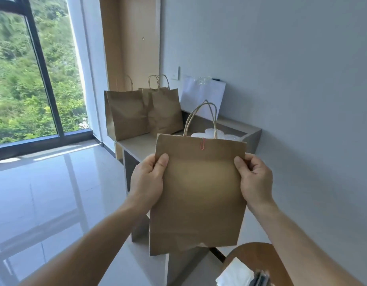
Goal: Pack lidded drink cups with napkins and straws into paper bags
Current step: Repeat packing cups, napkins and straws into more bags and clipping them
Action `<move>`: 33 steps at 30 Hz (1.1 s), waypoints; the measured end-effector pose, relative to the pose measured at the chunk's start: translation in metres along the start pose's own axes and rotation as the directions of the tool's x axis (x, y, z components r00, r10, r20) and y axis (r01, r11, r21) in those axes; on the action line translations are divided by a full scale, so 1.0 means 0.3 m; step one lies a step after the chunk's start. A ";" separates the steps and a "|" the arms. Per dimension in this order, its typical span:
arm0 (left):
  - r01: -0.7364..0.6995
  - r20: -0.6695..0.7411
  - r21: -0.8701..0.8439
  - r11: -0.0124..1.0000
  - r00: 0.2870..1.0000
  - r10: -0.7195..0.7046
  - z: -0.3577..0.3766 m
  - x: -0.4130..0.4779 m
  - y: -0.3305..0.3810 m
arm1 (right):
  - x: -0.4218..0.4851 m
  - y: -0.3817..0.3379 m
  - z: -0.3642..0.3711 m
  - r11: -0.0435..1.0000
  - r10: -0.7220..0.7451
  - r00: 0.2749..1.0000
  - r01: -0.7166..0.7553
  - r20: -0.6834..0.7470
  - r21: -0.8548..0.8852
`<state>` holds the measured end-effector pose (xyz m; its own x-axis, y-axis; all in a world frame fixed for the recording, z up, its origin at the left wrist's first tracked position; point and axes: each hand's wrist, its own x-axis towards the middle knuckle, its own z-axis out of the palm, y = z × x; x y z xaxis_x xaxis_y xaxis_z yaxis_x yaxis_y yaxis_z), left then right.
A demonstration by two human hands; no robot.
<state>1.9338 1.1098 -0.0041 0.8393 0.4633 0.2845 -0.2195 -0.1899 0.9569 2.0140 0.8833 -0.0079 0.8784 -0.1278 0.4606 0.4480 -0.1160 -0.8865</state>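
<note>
The flat brown paper bag w/ twisted paper handles hangs in the air between both hands, long axis upright, handles on top, bottom edge crumpled and tipped a bit toward the camera. The left hand pinches the bag's left edge up high, thumb on the near face, fingers curled behind. The right hand grips the right edge at the same height, same way. So both hands are equally near and neither is free. A pink paperclip sits over the top fold at centre, mouth closed. Contents can't be seen.

The next move prob. turns on the pale low ledge. It lies straight ahead, beyond the bag and lower, so the bag would go forward and down, kept upright.

On the ledge, at the far left end, two standing brown paper bags are side by side and touching. A white paper bag leans on the grey wall behind. White flat shapes show just behind the held bag's top, poss. lids; can't tell.

Near right, low in view, is a round wooden table w/ a stack of white napkins. Glossy pale floor tiles are to the left, w/ a tall dark-framed window beyond.
</note>
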 end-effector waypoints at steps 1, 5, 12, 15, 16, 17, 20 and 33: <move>-0.008 -0.030 -0.002 1.000 1.000 0.008 -0.024 0.033 0.025 | 0.031 -0.028 0.039 1.000 -0.005 1.000 0.005 0.019 0.008; -0.038 -0.128 -0.001 0.999 0.991 0.037 -0.112 0.174 0.113 | 0.172 -0.130 0.179 0.998 -0.050 0.994 0.047 0.097 0.035; -0.177 -0.192 -0.044 0.983 0.967 0.165 -0.214 0.476 0.206 | 0.475 -0.242 0.385 0.991 -0.126 0.961 0.110 0.246 0.075; -0.216 -0.247 0.018 0.976 0.945 0.213 -0.241 0.606 0.205 | 0.613 -0.249 0.489 0.984 -0.176 0.941 0.167 0.290 0.055; -0.226 -0.268 0.043 0.973 0.936 0.229 -0.247 0.648 0.200 | 0.652 -0.247 0.529 0.981 -0.194 0.934 0.190 0.300 0.044; -0.237 -0.288 0.071 0.969 0.925 0.247 -0.253 0.687 0.196 | 0.691 -0.241 0.571 0.978 -0.204 0.928 0.204 0.311 0.034; -0.254 -0.318 0.180 0.950 0.899 0.301 -0.273 0.794 0.170 | 0.808 -0.201 0.710 0.981 -0.181 0.921 0.196 0.344 -0.009; -0.058 -0.137 0.463 0.884 0.981 0.136 -0.484 1.289 -0.205 | 1.123 0.119 1.309 0.953 0.120 0.881 0.028 0.458 -0.303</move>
<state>2.1997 1.4264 0.0553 0.7257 0.5472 0.4171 -0.0125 -0.5956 0.8032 2.3914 1.2228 0.0980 0.9038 0.3248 0.2788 0.4006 -0.4122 -0.8183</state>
